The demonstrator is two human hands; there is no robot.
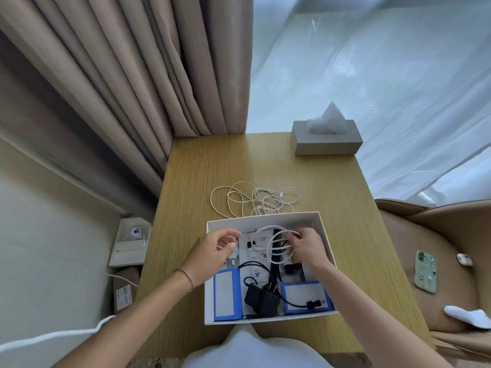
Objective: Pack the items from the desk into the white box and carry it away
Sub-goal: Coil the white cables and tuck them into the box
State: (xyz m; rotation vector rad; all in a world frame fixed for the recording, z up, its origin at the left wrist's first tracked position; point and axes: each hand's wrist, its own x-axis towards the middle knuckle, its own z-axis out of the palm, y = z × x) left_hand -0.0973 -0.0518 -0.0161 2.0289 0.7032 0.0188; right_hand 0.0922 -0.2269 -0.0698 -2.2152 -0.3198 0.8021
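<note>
The white box (322, 229) stands open on the wooden desk (202, 181), close to me. Inside lie two blue-edged packs (228, 294), a black charger (261, 297) with black cable, and white items. My right hand (308, 247) is over the box's far right and grips a coiled white cable (268, 244). My left hand (216, 251) hovers over the box's left side with fingers loosely curled, by a white plug (233, 257); I cannot tell if it touches the plug. Tangled white cables (255, 199) lie on the desk just behind the box.
A grey tissue box (326, 139) stands at the desk's far right corner. Beige curtains (132, 75) hang at the back left. A tan armchair (438, 248) on the right carries a phone (426, 272) and small things. Cardboard boxes (127, 288) sit on the floor at left.
</note>
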